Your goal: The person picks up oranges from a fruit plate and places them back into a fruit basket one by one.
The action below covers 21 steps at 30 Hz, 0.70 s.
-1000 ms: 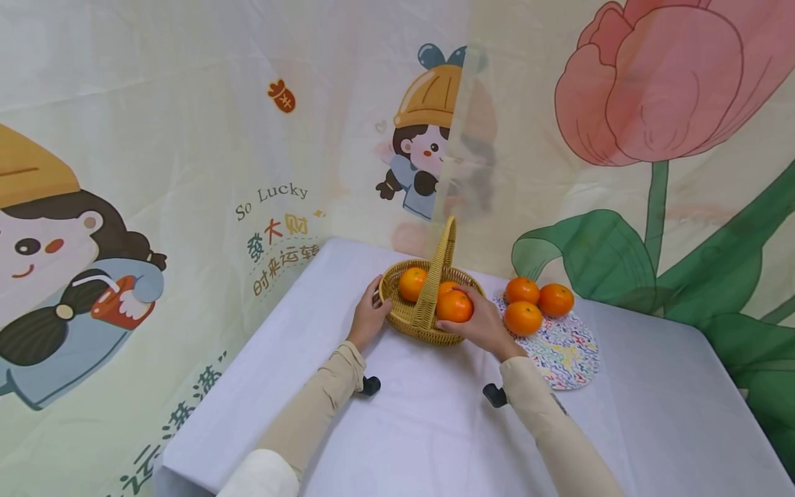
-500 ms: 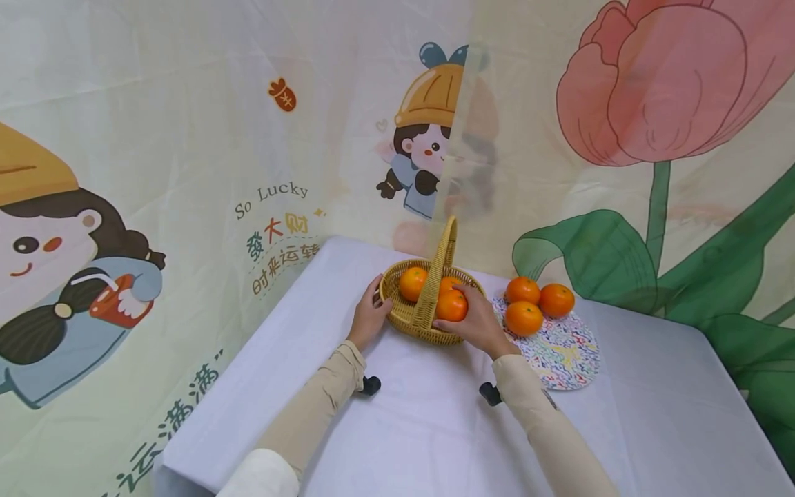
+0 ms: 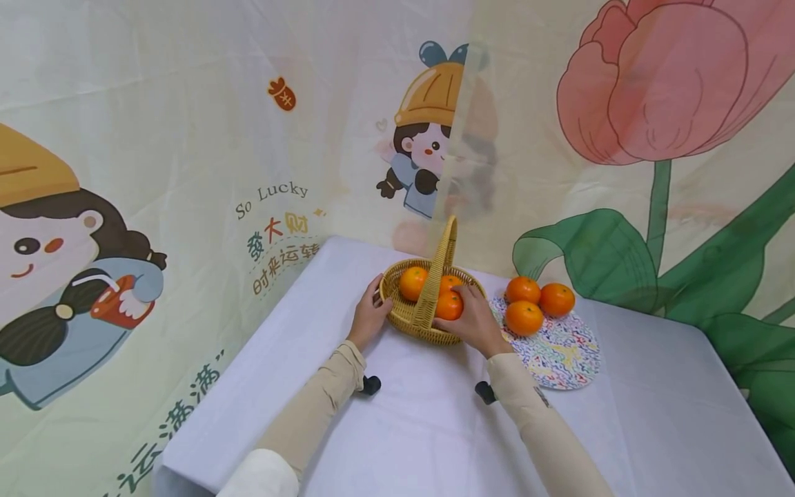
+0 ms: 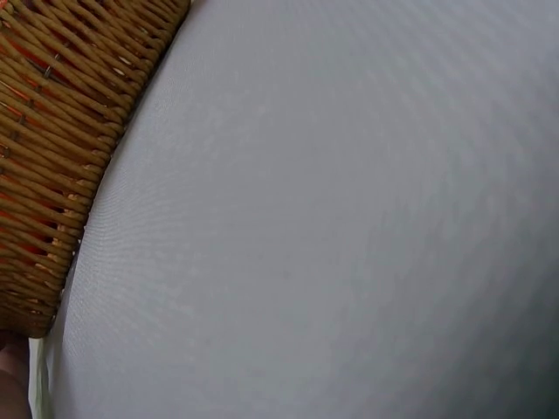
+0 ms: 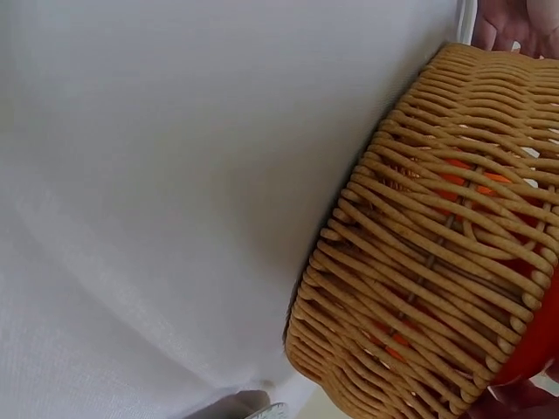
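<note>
A wicker basket (image 3: 435,337) with a tall arched handle stands on the table. My left hand (image 3: 368,319) grips its left rim, thumb toward the front. Inside, one orange (image 3: 413,284) lies left of the handle and another orange (image 3: 451,281) lies toward the back right. My right hand (image 3: 477,323) holds a third orange (image 3: 450,305) low in the right half, fingers curled over its far side. In the right wrist view, orange shows through the basket's woven wall (image 5: 419,244). The left wrist view catches mostly tablecloth and the basket's side (image 4: 70,131).
Right of the basket lies a round, multicoloured speckled mat (image 3: 568,359). Three oranges (image 3: 524,318) sit grouped on its far left part. A white cloth (image 3: 410,428) covers the table, and printed curtains (image 3: 348,124) hang close behind it and at the left.
My right hand has moved slightly left and lower with the orange, bringing it deeper into the basket. The left hand and basket have stayed put.
</note>
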Tool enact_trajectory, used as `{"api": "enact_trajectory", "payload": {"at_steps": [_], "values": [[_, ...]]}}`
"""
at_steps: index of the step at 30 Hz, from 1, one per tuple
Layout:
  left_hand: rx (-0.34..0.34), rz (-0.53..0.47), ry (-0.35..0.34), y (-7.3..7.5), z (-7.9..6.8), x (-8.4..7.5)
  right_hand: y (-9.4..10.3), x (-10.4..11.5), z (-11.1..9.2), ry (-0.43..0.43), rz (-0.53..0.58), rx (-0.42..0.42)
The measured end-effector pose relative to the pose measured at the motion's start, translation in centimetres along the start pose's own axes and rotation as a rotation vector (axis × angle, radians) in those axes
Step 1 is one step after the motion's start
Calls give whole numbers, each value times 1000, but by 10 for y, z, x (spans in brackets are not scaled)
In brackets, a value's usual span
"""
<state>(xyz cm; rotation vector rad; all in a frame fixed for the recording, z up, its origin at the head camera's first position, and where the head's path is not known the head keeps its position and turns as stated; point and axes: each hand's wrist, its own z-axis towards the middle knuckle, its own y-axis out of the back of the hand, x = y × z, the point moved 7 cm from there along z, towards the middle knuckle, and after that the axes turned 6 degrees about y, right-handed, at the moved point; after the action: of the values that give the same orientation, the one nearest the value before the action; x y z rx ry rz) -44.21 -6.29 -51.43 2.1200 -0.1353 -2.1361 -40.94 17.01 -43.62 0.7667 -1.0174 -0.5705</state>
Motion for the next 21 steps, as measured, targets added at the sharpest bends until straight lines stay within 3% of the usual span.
{"api": "enact_trajectory", "payload": {"at_steps": [8, 21], "values": [[8, -9, -7, 0, 3, 2, -3, 1, -2, -40, -64, 7], [13, 9, -9, 0, 1, -1, -6, 0, -3, 0, -104, -3]]}}
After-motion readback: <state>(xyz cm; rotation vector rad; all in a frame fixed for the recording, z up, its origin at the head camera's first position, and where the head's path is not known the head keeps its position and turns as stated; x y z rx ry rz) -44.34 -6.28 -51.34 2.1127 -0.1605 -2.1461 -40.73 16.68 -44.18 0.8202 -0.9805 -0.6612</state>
